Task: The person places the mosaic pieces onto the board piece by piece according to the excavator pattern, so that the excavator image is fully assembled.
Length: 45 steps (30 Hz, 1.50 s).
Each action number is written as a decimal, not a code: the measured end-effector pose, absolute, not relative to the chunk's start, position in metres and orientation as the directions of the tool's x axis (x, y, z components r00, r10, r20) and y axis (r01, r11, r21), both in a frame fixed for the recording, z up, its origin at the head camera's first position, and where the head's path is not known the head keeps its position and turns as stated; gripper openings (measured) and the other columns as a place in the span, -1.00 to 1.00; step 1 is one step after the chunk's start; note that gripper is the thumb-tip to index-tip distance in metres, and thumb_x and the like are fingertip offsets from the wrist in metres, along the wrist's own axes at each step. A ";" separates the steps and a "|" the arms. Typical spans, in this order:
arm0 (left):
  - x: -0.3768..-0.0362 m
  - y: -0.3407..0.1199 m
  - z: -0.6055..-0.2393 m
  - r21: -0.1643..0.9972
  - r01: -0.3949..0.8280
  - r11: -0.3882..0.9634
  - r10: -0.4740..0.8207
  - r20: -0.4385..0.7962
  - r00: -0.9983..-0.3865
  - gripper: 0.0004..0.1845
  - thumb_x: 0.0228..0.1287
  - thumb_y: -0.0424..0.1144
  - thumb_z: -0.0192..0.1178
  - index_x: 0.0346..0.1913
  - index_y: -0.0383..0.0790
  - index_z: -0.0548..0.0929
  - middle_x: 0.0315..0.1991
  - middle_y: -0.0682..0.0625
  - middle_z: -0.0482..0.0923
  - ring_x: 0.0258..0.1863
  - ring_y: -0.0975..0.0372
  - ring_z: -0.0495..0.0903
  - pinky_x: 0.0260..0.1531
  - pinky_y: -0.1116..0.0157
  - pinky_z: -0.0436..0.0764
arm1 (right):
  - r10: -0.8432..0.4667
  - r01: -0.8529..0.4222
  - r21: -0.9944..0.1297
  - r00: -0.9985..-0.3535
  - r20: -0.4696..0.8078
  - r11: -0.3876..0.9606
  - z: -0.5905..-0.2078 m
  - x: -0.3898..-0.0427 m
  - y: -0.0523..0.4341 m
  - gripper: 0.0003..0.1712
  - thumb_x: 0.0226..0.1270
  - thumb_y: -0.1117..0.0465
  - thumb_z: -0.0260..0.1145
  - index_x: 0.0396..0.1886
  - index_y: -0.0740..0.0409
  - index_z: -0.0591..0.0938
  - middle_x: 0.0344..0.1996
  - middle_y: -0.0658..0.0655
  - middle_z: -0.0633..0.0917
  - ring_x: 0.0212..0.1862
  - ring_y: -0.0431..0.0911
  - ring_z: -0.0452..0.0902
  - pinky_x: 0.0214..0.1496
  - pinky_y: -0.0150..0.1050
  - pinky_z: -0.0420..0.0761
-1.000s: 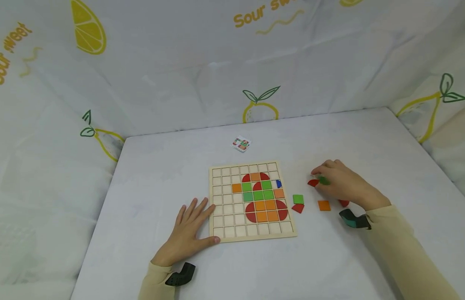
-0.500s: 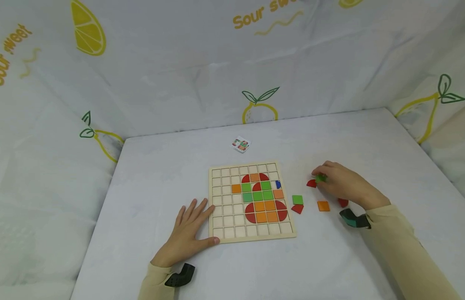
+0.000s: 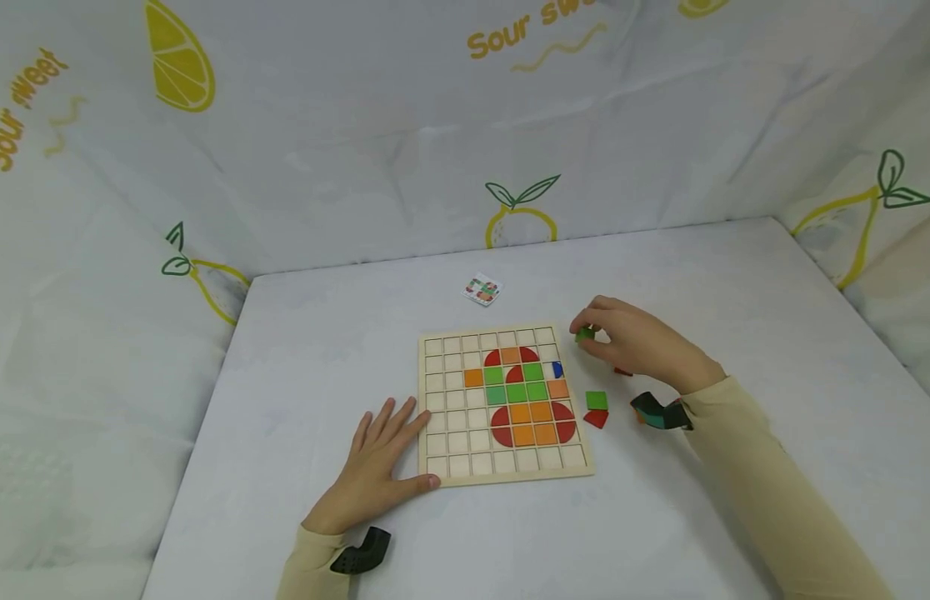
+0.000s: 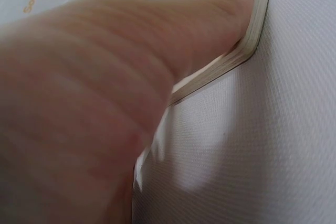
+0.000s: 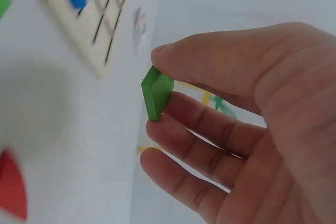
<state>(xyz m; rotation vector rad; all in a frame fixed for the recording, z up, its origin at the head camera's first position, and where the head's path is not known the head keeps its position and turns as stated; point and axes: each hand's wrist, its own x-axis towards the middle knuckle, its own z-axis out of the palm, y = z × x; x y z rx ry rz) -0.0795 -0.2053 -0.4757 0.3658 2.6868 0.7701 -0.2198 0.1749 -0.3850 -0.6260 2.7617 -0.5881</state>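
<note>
Resting flat on the bench (image 3: 300, 350), the left hand (image 3: 375, 471) has its fingers spread and relaxed, thumb pressed against the board's (image 3: 435, 400) near-left edge. Board's got a red, orange and green pattern filled in. Off its right side sit a green square (image 3: 596, 399) and a red piece (image 3: 596, 417). Right hand (image 3: 637, 346) hovers near the board's far-right corner, thumb and fingers pinching a green tile (image 5: 156, 93).
</note>
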 end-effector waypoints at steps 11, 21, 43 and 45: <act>-0.080 -0.205 -0.474 0.544 0.160 0.824 0.332 -0.235 -0.913 0.03 0.18 0.35 0.29 0.62 0.06 0.13 0.68 0.08 -0.16 0.68 0.05 -0.36 0.60 -0.10 -0.44 | -0.556 -0.429 -0.510 -0.822 -0.122 0.745 -0.380 -0.235 0.122 -0.74 0.39 0.20 0.37 0.04 0.12 0.72 0.01 0.07 0.64 0.03 0.05 0.56 0.15 -0.03 0.66; -0.081 -0.207 -0.474 0.548 0.152 0.823 0.329 -0.240 -0.914 0.02 0.19 0.34 0.29 0.62 0.09 0.12 0.68 0.10 -0.18 0.68 0.06 -0.38 0.59 -0.10 -0.46 | -0.647 -0.500 -0.527 -0.751 -0.132 0.687 -0.388 -0.244 0.076 -0.74 0.40 0.17 0.35 0.02 0.11 0.74 -0.01 0.04 0.64 0.01 0.00 0.58 0.12 -0.13 0.67; -0.081 -0.210 -0.474 0.557 0.189 0.809 0.360 -0.215 -0.908 0.00 0.23 0.30 0.29 0.62 0.06 0.12 0.68 0.11 -0.20 0.68 0.08 -0.38 0.59 -0.08 -0.45 | -0.781 -0.661 -0.448 -0.605 -0.157 0.602 -0.419 -0.229 0.011 -0.79 0.43 0.20 0.31 0.00 0.02 0.73 -0.01 0.01 0.67 -0.02 -0.12 0.56 0.12 -0.17 0.65; -0.081 -0.210 -0.474 0.556 0.191 0.809 0.361 -0.213 -0.908 -0.01 0.23 0.31 0.29 0.62 0.07 0.12 0.68 0.12 -0.21 0.68 0.09 -0.38 0.60 -0.08 -0.45 | -0.782 -0.667 -0.438 -0.603 -0.158 0.603 -0.421 -0.227 0.009 -0.79 0.42 0.20 0.32 -0.01 0.01 0.74 -0.02 0.00 0.67 -0.04 -0.13 0.55 0.12 -0.17 0.64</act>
